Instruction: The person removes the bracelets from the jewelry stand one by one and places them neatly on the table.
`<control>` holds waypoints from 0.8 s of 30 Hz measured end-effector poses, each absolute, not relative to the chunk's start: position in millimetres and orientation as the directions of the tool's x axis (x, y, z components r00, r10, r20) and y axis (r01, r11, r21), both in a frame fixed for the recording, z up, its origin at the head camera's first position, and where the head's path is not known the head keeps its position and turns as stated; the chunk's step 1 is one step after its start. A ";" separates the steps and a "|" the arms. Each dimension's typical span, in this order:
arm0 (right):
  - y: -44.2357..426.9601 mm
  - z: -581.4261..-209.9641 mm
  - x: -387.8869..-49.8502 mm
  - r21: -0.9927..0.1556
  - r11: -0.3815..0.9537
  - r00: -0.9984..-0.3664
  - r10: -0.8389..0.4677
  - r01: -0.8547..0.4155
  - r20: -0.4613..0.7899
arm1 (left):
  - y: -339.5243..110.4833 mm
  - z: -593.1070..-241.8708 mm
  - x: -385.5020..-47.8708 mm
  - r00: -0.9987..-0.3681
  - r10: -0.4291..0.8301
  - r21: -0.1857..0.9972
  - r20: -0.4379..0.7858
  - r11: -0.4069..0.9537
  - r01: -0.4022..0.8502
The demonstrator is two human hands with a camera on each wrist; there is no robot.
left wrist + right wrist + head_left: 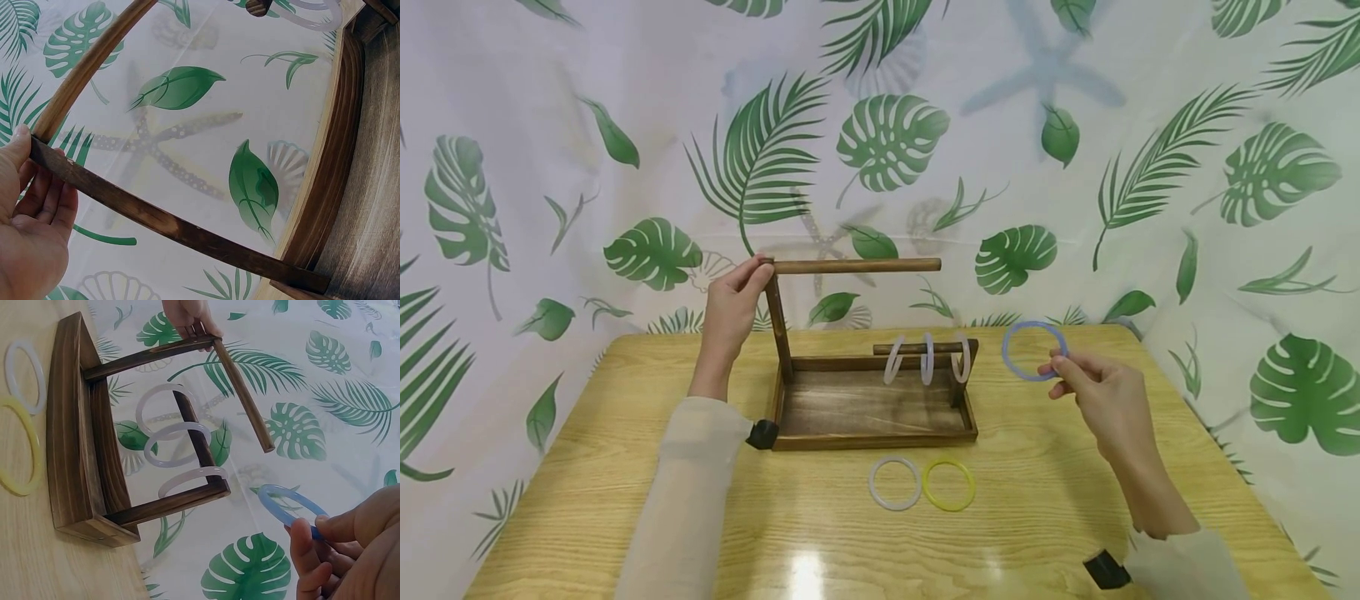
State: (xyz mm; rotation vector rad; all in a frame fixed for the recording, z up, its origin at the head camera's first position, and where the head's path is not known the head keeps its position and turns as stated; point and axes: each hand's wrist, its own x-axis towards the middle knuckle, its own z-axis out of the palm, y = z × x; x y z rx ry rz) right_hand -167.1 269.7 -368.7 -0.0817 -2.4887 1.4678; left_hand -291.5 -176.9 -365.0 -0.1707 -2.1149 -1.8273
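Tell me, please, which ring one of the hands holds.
The blue ring in the right hand; three paler rings hang on the lower bar, while a white ring and yellow ring lie on the table.

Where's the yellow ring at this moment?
In the head view, the yellow ring lies on the table in front of the wooden stand, toward its right end, with a white ring just to its left.

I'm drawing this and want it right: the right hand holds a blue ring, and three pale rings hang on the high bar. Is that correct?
Not quite: the three pale rings hang on the low bar, not the high bar, as the head view shows. The right hand does hold a blue ring.
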 end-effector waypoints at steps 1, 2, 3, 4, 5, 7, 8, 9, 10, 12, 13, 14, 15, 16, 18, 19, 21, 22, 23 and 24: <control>269.9 -369.2 -165.7 -0.867 0.492 -0.968 0.171 -0.076 0.182 | -176.9 -365.2 -291.6 -0.935 -0.129 0.936 0.331 0.166 0.309; 270.1 -369.6 -164.2 -0.866 0.495 -0.970 0.167 -0.073 0.177 | -176.9 -365.4 -291.7 -0.934 -0.130 0.936 0.332 0.169 0.309; 270.3 -369.9 -162.9 -0.863 0.501 -0.972 0.166 -0.064 0.168 | -177.0 -365.5 -291.7 -0.934 -0.133 0.935 0.333 0.172 0.309; 270.4 -369.9 -161.7 -0.862 0.504 -0.974 0.164 -0.055 0.158 | -176.9 -365.4 -291.5 -0.934 -0.134 0.935 0.332 0.176 0.308; 270.4 -370.0 -160.6 -0.863 0.503 -0.976 0.161 -0.049 0.148 | -176.9 -365.4 -291.3 -0.933 -0.136 0.935 0.332 0.179 0.307; 270.3 -369.7 -158.4 -0.864 0.502 -0.979 0.160 -0.027 0.123 | -176.8 -365.3 -291.7 -0.934 -0.138 0.935 0.330 0.183 0.303; 270.2 -369.5 -157.3 -0.864 0.504 -0.981 0.160 -0.018 0.114 | -176.7 -365.3 -291.7 -0.934 -0.139 0.935 0.329 0.184 0.302; 270.0 -369.7 -156.2 -0.864 0.503 -0.981 0.158 -0.014 0.109 | -176.5 -365.3 -291.7 -0.934 -0.139 0.936 0.329 0.183 0.302; 269.5 -370.0 -155.2 -0.866 0.499 -0.982 0.154 -0.018 0.109 | -176.4 -365.4 -291.6 -0.934 -0.139 0.936 0.329 0.183 0.302; 268.4 -371.4 -153.1 -0.868 0.497 -0.983 0.146 -0.027 0.114 | -176.5 -365.9 -291.7 -0.933 -0.140 0.935 0.330 0.183 0.303; 267.8 -372.3 -152.3 -0.871 0.489 -0.983 0.139 -0.036 0.119 | -176.5 -365.9 -291.4 -0.932 -0.141 0.934 0.333 0.185 0.306; 267.2 -373.3 -151.6 -0.876 0.481 -0.983 0.133 -0.045 0.123 | -176.5 -365.8 -291.3 -0.932 -0.142 0.933 0.334 0.186 0.307; 266.5 -374.4 -151.1 -0.883 0.467 -0.984 0.126 -0.054 0.127 | -176.5 -365.8 -291.3 -0.931 -0.144 0.933 0.335 0.189 0.307; 265.9 -375.4 -150.6 -0.888 0.456 -0.985 0.120 -0.059 0.127 | -176.5 -365.8 -291.2 -0.931 -0.145 0.933 0.336 0.191 0.306; 264.8 -377.0 -149.4 -0.896 0.440 -0.986 0.110 -0.061 0.122 | -176.4 -365.9 -291.2 -0.930 -0.146 0.932 0.336 0.192 0.307; 264.4 -377.5 -148.8 -0.898 0.436 -0.987 0.106 -0.061 0.119 | -176.3 -365.8 -291.1 -0.930 -0.145 0.932 0.336 0.191 0.307; 263.7 -378.2 -147.4 -0.898 0.437 -0.988 0.103 -0.057 0.113 | -176.1 -365.5 -290.9 -0.931 -0.143 0.933 0.336 0.189 0.308; 263.4 -378.3 -146.5 -0.894 0.444 -0.989 0.103 -0.053 0.110 | -176.0 -365.2 -290.8 -0.931 -0.143 0.933 0.336 0.188 0.308; 263.1 -378.2 -145.6 -0.892 0.449 -0.989 0.102 -0.050 0.106 | -175.9 -365.1 -290.7 -0.931 -0.142 0.933 0.336 0.187 0.308; 262.7 -378.1 -144.8 -0.892 0.450 -0.989 0.101 -0.048 0.104 | -175.7 -365.0 -290.7 -0.931 -0.143 0.933 0.336 0.186 0.308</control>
